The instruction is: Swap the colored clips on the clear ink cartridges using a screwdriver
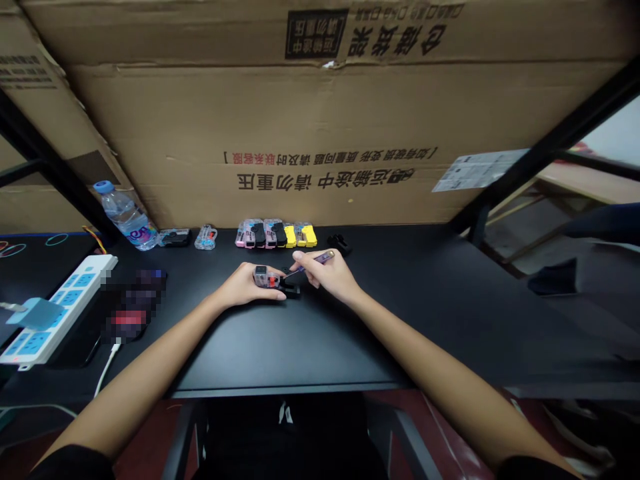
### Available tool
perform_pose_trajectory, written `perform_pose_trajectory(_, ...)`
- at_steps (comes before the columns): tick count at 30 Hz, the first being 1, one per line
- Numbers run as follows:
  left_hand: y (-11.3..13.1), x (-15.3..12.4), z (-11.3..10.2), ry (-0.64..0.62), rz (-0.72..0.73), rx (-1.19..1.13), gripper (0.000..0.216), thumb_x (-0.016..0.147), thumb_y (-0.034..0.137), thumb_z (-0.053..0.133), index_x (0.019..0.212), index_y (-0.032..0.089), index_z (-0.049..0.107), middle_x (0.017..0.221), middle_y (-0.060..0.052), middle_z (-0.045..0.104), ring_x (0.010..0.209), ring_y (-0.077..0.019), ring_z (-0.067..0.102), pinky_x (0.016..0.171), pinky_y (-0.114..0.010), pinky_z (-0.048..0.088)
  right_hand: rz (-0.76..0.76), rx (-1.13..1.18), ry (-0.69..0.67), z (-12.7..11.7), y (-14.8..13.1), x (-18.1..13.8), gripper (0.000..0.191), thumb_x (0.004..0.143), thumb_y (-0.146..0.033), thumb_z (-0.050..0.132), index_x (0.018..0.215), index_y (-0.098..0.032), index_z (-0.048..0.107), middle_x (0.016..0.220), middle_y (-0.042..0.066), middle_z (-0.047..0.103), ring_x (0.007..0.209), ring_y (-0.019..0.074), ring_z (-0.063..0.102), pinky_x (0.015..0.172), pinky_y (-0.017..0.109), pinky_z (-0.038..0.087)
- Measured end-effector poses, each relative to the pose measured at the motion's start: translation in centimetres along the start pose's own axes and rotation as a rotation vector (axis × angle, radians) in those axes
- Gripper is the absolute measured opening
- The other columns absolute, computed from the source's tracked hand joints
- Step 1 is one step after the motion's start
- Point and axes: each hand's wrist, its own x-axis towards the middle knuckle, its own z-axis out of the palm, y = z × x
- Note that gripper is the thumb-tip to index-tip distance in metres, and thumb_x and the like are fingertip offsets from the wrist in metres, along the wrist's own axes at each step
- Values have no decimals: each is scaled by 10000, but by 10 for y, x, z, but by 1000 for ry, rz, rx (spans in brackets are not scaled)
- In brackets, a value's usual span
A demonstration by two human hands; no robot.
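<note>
Over the middle of the black table, my left hand [244,285] is wrapped round a small clear-cased device [266,277] with black and red parts. Its thumb and fingers clasp the device from both sides. A dark flat part [291,291] sticks out at the device's right end. My right hand [333,275] pinches a slim screwdriver [326,257], its handle slanting up to the right. The thin shaft points down-left at the right end of the device; whether its tip touches a screw is too small to tell.
Along the cardboard wall [320,120] stand several pink, black and yellow clear-cased devices [273,233], a smaller clear one [205,237] and small black pieces [339,244]. A water bottle [126,215], power strip [65,303] and phone with a white cable [107,367] lie left.
</note>
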Motion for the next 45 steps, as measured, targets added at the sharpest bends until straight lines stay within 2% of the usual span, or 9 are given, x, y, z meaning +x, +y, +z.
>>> perform_pose_trajectory(4, 0, 0, 0, -18, 1, -17, 607, 718, 497, 937, 1182, 124, 820, 934, -61, 791, 781, -174, 680, 790, -298, 550, -108, -64, -125, -9, -7, -1, 477, 952, -594, 675, 817, -168, 841, 599, -4, 607, 536, 123, 505, 558, 290, 383)
perform_pose_trajectory(7, -2, -1, -1, -40, 6, -19, 591, 727, 497, 934, 1177, 131, 821, 917, -53, 785, 766, -165, 670, 774, -290, 543, -125, -65, -138, -9, -14, -2, 487, 945, -603, 674, 787, -172, 836, 618, 6, 620, 557, 128, 513, 565, 293, 386)
perform_pose_trajectory(10, -4, -1, -1, -41, 19, 7, 598, 736, 507, 929, 1186, 129, 817, 880, -42, 770, 742, -158, 658, 745, -283, 540, -84, -29, -41, -2, -14, -4, 533, 925, -642, 683, 721, -169, 817, 526, -3, 566, 505, 124, 475, 533, 290, 374)
perform_pose_trajectory(14, -6, 0, 1, -19, 26, 38, 635, 750, 523, 912, 1233, 125, 803, 881, -43, 772, 747, -165, 661, 748, -294, 557, 57, 51, 112, 11, -7, -5, 587, 887, -711, 697, 692, -166, 792, 430, -23, 490, 392, 112, 418, 443, 283, 337)
perform_pose_trajectory(21, -4, -1, 2, -12, 32, 47, 644, 756, 520, 905, 1258, 131, 798, 899, -43, 796, 746, -169, 684, 777, -304, 574, 134, 180, 171, 14, 7, 0, 633, 887, -761, 686, 714, -158, 768, 405, -20, 498, 329, 100, 416, 368, 249, 333)
perform_pose_trajectory(28, 0, 1, 1, 35, 31, 52, 659, 749, 494, 925, 1299, 161, 779, 1155, -109, 822, 981, -230, 768, 976, -369, 587, 101, 228, 231, 0, 14, 7, 615, 888, -747, 701, 729, -159, 780, 401, -26, 492, 324, 89, 381, 358, 251, 315)
perform_pose_trajectory(32, 6, 1, -2, 62, 184, 90, 553, 754, 452, 934, 1225, 192, 808, 1292, -119, 776, 1171, -259, 736, 1105, -406, 533, 65, 169, 265, -8, 11, 7, 635, 887, -762, 681, 733, -157, 793, 401, -19, 496, 332, 96, 388, 368, 262, 302)
perform_pose_trajectory(38, 8, -5, -8, 7, 147, 145, 473, 791, 481, 905, 1147, 178, 830, 1060, -94, 812, 902, -202, 747, 867, -320, 580, 31, -70, 263, -19, 15, 8, 607, 940, -684, 634, 674, -160, 784, 413, -8, 502, 371, 115, 432, 426, 277, 333)
perform_pose_trajectory(45, 7, -5, -9, 25, 179, 205, 460, 813, 493, 888, 1153, 190, 827, 1072, -83, 817, 926, -204, 752, 870, -306, 573, 33, -159, 237, -22, 20, 9, 539, 953, -587, 611, 674, -159, 783, 427, -11, 500, 408, 125, 455, 466, 278, 342)
